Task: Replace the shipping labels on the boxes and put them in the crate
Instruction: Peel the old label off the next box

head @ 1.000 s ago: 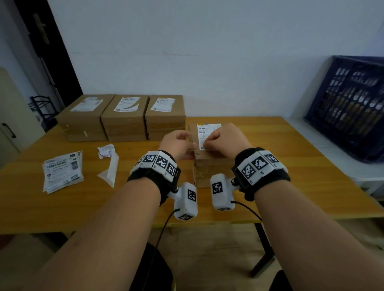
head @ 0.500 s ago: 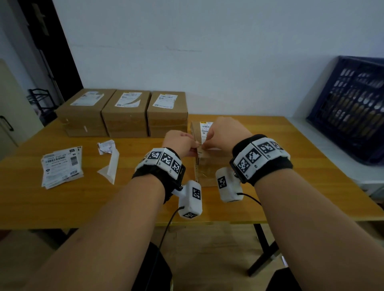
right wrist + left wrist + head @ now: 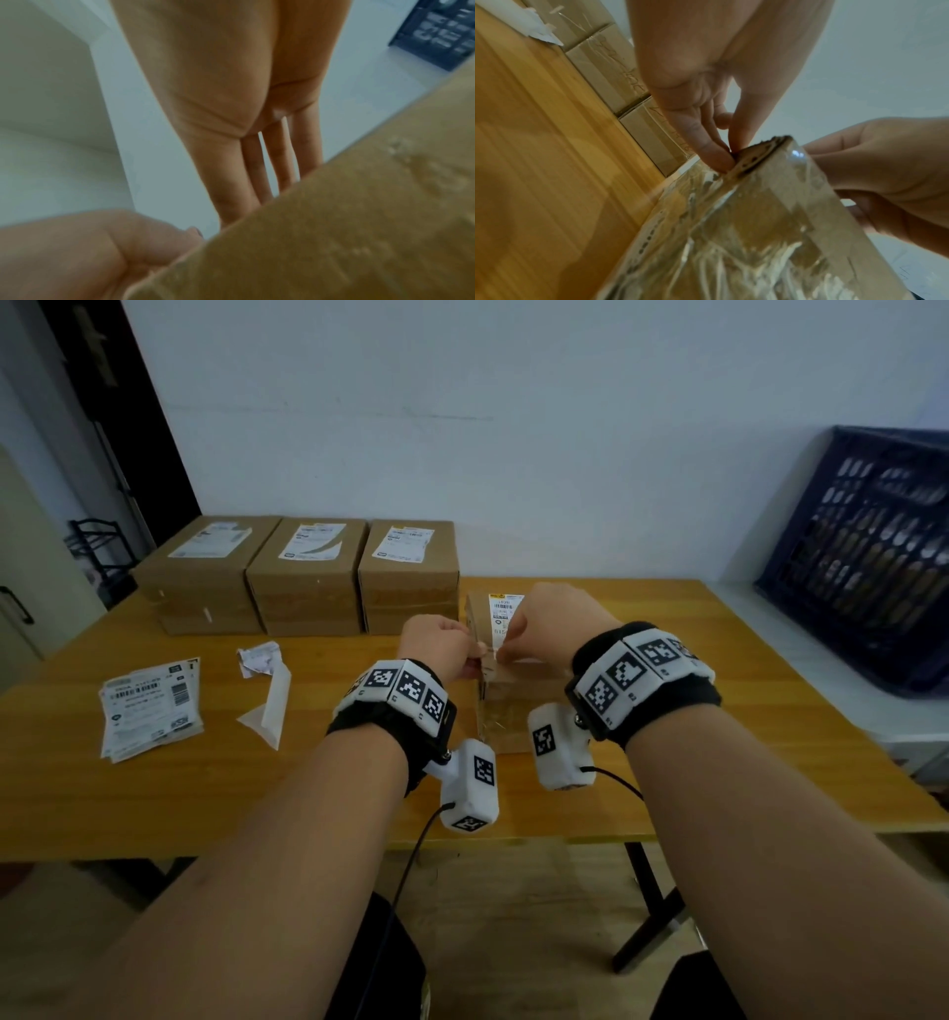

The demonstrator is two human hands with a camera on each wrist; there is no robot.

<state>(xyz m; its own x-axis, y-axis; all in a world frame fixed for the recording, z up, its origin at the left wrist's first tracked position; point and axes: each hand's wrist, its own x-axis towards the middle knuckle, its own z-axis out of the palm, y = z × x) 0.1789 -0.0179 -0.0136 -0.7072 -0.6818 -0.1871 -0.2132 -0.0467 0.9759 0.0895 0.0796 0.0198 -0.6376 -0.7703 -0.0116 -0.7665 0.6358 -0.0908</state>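
the brown taped cardboard box [image 3: 506, 706] is stood on the wooden bench [image 3: 154, 793]. its near top corner is pinched by the left hand [image 3: 441, 644]; the right hand [image 3: 552, 629] is laid straight-fingered on its white shipping label [image 3: 506, 611]. the dark blue plastic crate [image 3: 862, 557] is seen far right.

Matt cardboard box [image 3: 506, 706], glossy tape; wooden table [image 3: 154, 793]; paper labels [image 3: 151, 708].
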